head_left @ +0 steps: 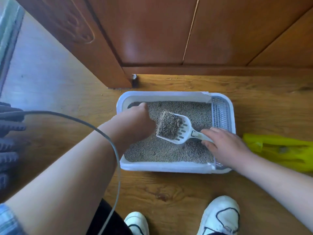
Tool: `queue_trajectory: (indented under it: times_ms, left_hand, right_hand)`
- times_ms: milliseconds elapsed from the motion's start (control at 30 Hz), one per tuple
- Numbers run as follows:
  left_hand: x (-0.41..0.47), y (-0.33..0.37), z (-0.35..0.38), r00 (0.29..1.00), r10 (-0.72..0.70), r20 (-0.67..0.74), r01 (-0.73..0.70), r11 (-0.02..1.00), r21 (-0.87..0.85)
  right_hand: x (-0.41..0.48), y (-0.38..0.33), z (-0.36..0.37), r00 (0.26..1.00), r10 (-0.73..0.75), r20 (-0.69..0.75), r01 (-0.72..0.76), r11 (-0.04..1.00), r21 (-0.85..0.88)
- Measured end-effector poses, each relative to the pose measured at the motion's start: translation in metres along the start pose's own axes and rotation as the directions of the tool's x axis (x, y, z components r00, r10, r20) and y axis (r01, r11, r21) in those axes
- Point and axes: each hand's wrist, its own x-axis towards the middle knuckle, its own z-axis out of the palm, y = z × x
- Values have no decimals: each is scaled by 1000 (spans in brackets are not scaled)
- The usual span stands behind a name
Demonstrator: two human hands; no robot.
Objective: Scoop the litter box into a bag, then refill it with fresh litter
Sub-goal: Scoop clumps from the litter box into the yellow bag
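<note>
A white litter box (162, 167) lined with white paper sits on the wooden floor, filled with grey litter (169, 153). A white slotted scoop (183, 131) heaped with litter is tilted just above the litter surface. My right hand (227, 146) pinches the scoop's handle between thumb and fingers from the right. My left hand (135, 122) reaches into the box against the scoop's left side, back of the hand up, its fingers hidden beneath it. A yellow plastic bag (279, 150) lies flat on the floor just right of the box.
A wooden door and cabinet panels (152, 39) stand right behind the box. A grey cable (108, 138) loops over my left forearm. My two white shoes (220, 216) are below the box. A dark ribbed object (8, 133) lies at the left edge.
</note>
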Motion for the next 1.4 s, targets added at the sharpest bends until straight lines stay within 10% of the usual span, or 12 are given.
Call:
queue_trajectory:
  times_ms: [700,967,1400]
  left_hand:
    - [25,96,27,974,228,-8,-227,973,36]
    - [16,136,38,949,316,5,-316,948,32]
    - [3,216,101,867,476,147,-495,856,150]
  right_hand:
    - [-53,55,-6,973,216,-76,-189,946,263]
    - [-107,130,-26,809,544,-224,-468,826,316]
    - [-184,205,3,576,816,58,-817,576,19]
